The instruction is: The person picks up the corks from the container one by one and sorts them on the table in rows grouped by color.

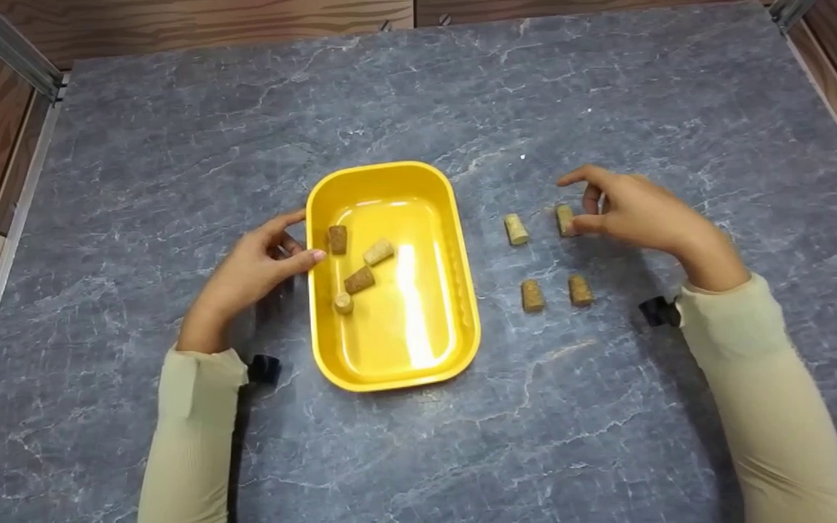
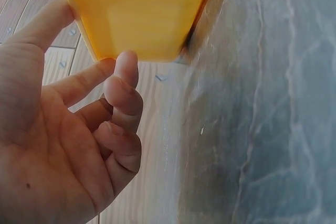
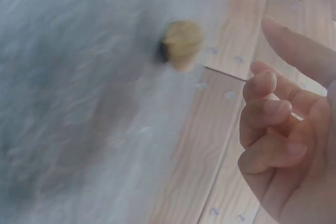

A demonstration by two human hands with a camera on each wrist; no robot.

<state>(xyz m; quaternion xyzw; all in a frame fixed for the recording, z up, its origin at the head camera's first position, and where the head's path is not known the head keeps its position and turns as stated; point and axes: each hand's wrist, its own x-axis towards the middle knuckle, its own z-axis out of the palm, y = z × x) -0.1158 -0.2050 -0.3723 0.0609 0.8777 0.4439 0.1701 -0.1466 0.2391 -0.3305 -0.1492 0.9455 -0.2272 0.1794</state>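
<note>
- Left hand: thumb over the left rim of the yellow tray, fingers against its outer wall, pinching it.
- Right hand: thumb and forefinger parted, just beside the far right cork.
- Yellow tray: on the worktop, between both hands, nearer the left.
- Corks inside, four: two darker, two paler, towards the left wall.
- Corks outside, four: right of the tray, two loose pairs.

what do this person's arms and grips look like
Long, pale yellowish-green sleeves cover both arms, ending in wide cuffs. A small black device protrudes beside each cuff. The left grip and right grip are ungloved. No cables show.
</note>
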